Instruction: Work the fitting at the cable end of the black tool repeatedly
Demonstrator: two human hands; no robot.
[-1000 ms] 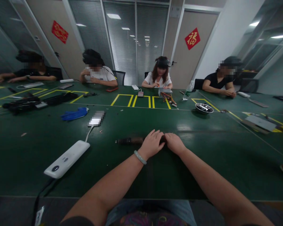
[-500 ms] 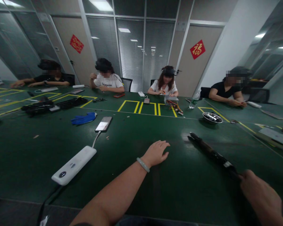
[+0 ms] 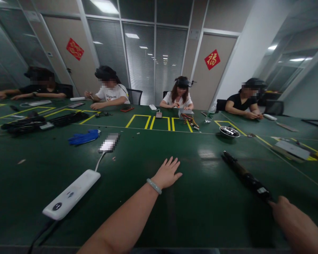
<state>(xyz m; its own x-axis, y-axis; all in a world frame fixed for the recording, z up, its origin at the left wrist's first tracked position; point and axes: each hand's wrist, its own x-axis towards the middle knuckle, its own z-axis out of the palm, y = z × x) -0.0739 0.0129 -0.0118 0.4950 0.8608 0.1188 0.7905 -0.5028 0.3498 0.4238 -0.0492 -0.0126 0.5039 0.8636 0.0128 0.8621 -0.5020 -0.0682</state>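
My left hand [image 3: 167, 173], with a pale bangle at the wrist, lies palm down on the green table [image 3: 137, 218]. Its fingers are spread and hold nothing. On the right, my right hand [image 3: 296, 222] is closed round the near end of a long black rod-shaped tool [image 3: 250, 180] with a brownish section and a small white label. The tool points forward and left, its narrow tip beyond my hand; a dark shadow lies below its near end. What the fingers cover of it is hidden. Left of my left hand is a white power bank [image 3: 72, 194], cabled to a phone [image 3: 108, 143].
A blue glove [image 3: 84, 137] lies beyond the phone, with black gear [image 3: 23, 123] farther left. A steel bowl [image 3: 229, 132], a water bottle [image 3: 210, 113] and bundled wires [image 3: 190, 121] stand across the table. Several people sit along the far side.
My left hand's fingers have spread wider on the table. The black tool's tip has shifted right, still in my right hand. The whole view has turned slightly right.
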